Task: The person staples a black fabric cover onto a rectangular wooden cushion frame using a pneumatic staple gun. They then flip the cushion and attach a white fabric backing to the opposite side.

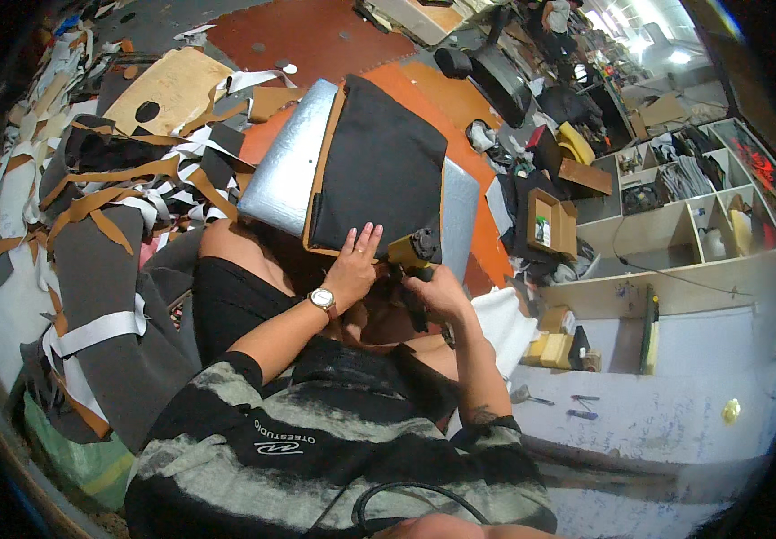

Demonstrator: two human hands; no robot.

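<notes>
Across my lap lies a flat panel covered in black sheet material (379, 166), with a tan edge showing along its left and bottom sides. A silver foil-faced board (284, 166) sticks out beneath it on both sides. My left hand (353, 269), with a watch (322, 299) at the wrist, rests on the panel's near edge, fingers stretched out flat. My right hand (440, 292) is closed round the handle of a yellow-and-black staple gun (412, 249) at the panel's near right corner. The tool's nose is hidden.
Offcut strips and dark grey foam pieces (127, 296) pile up on my left. Orange-brown sheets (307, 36) cover the floor ahead. At right are an open cardboard box (551, 223), a white compartment shelf (657, 238) and a marked white surface (657, 395). Someone stands far back (557, 18).
</notes>
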